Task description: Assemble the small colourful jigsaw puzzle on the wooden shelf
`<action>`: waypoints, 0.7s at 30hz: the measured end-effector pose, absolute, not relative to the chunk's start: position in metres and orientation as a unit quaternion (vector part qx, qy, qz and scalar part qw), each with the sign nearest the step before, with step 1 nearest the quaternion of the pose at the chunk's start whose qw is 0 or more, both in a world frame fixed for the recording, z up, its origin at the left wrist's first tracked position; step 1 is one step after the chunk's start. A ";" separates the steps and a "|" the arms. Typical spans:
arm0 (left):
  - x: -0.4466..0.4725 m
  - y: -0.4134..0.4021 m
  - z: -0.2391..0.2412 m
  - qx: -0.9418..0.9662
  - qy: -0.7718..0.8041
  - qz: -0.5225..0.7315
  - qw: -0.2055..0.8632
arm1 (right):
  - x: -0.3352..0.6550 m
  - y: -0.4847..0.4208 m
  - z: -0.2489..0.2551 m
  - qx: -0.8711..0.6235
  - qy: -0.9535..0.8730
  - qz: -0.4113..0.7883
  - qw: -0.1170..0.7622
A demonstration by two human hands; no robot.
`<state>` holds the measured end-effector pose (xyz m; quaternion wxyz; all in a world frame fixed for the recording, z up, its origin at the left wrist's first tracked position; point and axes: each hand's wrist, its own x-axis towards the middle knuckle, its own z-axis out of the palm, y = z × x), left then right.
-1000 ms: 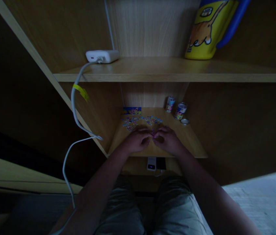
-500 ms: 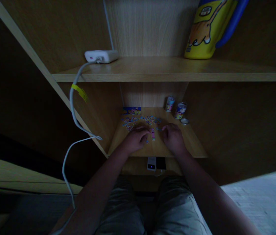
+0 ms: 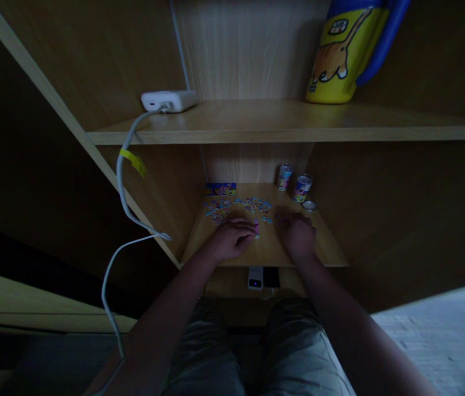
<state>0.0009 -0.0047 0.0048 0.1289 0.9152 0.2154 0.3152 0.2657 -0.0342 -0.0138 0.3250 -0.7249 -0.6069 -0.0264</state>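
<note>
My left hand [image 3: 234, 237] is over the lower shelf board, its thumb and fingers drawn together on a short pink strip of joined jigsaw puzzle pieces [image 3: 257, 229]. Part of that strip is hidden under the fingertips. Further right, my right hand [image 3: 298, 235] is curled closed just above the board. A tiny bluish speck shows by its fingertips, too small and dark to name. Loose puzzle pieces [image 3: 252, 205] lie scattered behind the hands, and a few blue ones [image 3: 267, 220] sit between them.
Behind the pieces stands a blue picture card [image 3: 220, 190]. Two printed cans [image 3: 284, 177] [image 3: 302, 188] and a round lid [image 3: 308, 206] are at the back right. Overhead, an upper shelf [image 3: 252, 135] bears a white charger [image 3: 170, 101] with a hanging cable [image 3: 120, 176] and a yellow mug [image 3: 333, 60].
My left fingertips have moved right onto the pink strip. My right hand has shifted slightly right and turned, its fingers now further from the strip. The view has tilted up slightly.
</note>
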 end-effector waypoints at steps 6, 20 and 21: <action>-0.001 -0.002 0.002 0.900 0.259 0.337 0.098 | 0.266 -0.035 -0.011 -0.742 -0.606 -0.006 0.288; -0.002 0.000 0.002 0.907 0.251 0.324 0.098 | 0.258 -0.036 -0.011 -0.719 -0.628 -0.056 0.291; -0.002 0.000 0.002 0.907 0.251 0.325 0.097 | 0.260 -0.036 -0.012 -0.711 -0.636 -0.058 0.296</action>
